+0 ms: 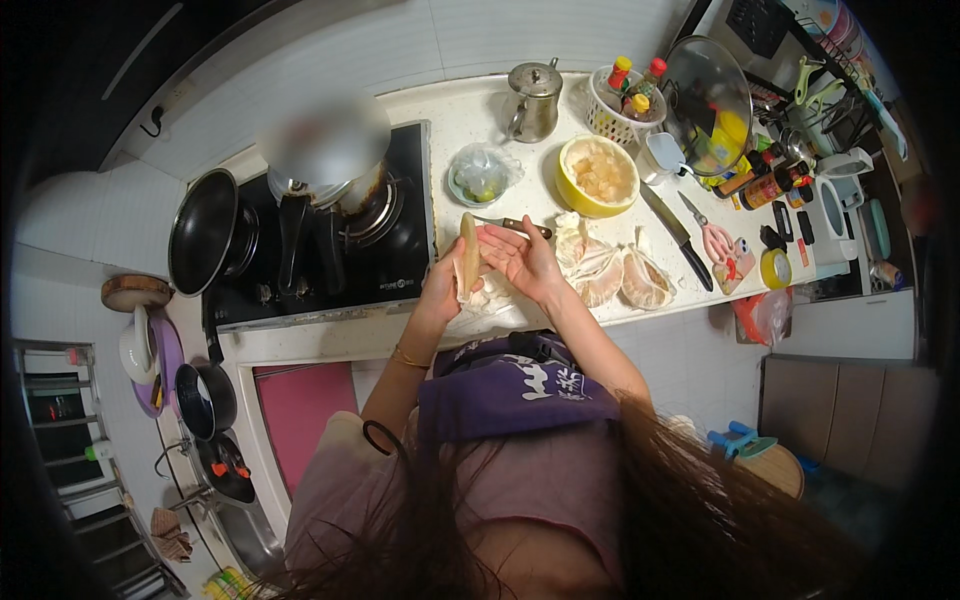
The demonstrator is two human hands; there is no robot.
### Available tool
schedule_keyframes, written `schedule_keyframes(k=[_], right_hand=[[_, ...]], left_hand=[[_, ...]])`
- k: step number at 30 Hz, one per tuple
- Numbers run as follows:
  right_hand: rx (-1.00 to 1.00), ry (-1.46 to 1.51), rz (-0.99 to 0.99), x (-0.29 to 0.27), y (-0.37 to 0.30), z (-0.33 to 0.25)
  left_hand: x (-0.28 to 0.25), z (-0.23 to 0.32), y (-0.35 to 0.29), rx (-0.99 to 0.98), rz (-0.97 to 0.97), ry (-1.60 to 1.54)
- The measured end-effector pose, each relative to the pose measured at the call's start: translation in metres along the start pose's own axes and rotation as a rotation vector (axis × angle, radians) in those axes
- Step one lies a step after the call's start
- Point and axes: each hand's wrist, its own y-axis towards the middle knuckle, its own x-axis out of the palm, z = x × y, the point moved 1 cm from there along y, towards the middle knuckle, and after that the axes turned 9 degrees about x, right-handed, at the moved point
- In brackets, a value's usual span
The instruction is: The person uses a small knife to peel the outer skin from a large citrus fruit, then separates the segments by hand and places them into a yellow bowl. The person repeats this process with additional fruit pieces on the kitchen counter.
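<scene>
Long dark hair (720,490), foremost, hanging over a mauve shirt (545,490). Left to right: black frying pan (203,228), on the hob (408,250); left hand (441,285), clasped around a pale fruit segment (469,255) above the counter (460,110); right hand (524,262), palm up, fingers loosely extended, just beside it; yellow bowl (587,204) of peeled pieces (600,170); knife (676,235); pink-handled scissors (716,243).

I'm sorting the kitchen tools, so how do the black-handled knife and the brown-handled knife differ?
Size: the black-handled knife looks clearly larger than the brown-handled knife.
Handle: the first's is black; the second's is brown.
View: the black-handled knife lies uncovered, while the brown-handled knife is partly hidden by the right hand.
Shared: both have a blade and a handle, and both appear to lie on the white counter.
</scene>
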Motion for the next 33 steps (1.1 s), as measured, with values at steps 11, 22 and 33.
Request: schedule_keyframes(k=[11, 22, 33], right_hand=[[-0.220, 0.158, 0.136, -0.017, -0.002, -0.045], [-0.837, -1.175, 0.439, -0.046, 0.002, -0.199], [-0.880, -1.110, 0.335, 0.023, -0.046, -0.092]], left_hand=[[0.015, 0.000, 0.000, 0.009, 0.014, 0.053], [0.045, 0.005, 0.007, -0.078, -0.056, -0.134], [0.076, 0.021, 0.014, 0.032, -0.112, -0.324]])
